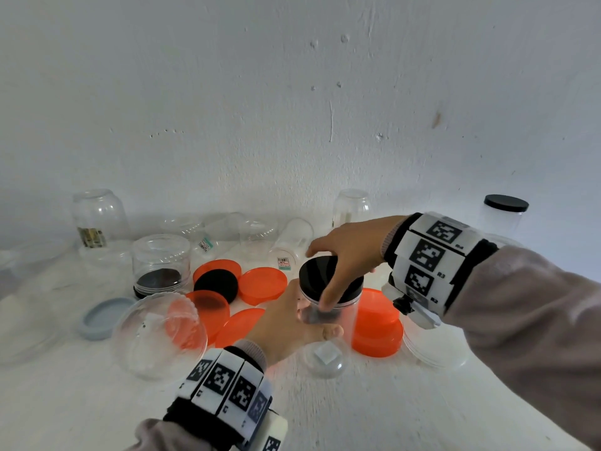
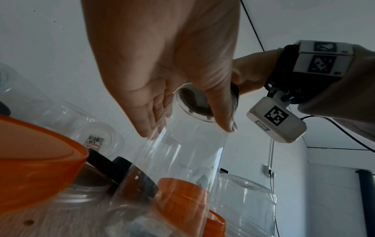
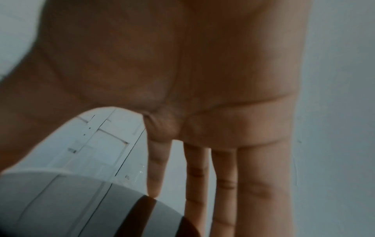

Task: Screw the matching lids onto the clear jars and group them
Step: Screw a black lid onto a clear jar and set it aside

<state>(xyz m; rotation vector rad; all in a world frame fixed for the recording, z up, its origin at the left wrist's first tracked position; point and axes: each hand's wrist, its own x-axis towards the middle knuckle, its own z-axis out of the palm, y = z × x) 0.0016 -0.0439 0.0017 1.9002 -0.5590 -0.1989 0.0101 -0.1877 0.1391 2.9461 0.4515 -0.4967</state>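
Observation:
A clear jar [image 1: 341,309] stands upright, lifted a little above the white table. My left hand [image 1: 302,323] grips its body from the near left, thumb across the front. A black lid [image 1: 310,281] sits on the jar's mouth. My right hand [image 1: 325,275] comes in from the right and grips that lid from above, thumb down its near rim and fingers over the far edge. From the left wrist, the left hand [image 2: 186,126] wraps the jar [image 2: 182,157], with the lid [image 2: 194,102] seen from below. The right wrist view is blurred: palm and fingers [image 3: 263,184] over the lid.
Loose orange lids [image 1: 263,284] and a black lid [image 1: 216,284] lie left of the jar, with an orange stack [image 1: 377,327] on its right. A grey lid [image 1: 104,317], a clear dome [image 1: 156,333] and open jars [image 1: 97,219] spread leftward. A black-lidded jar [image 1: 504,216] stands far right.

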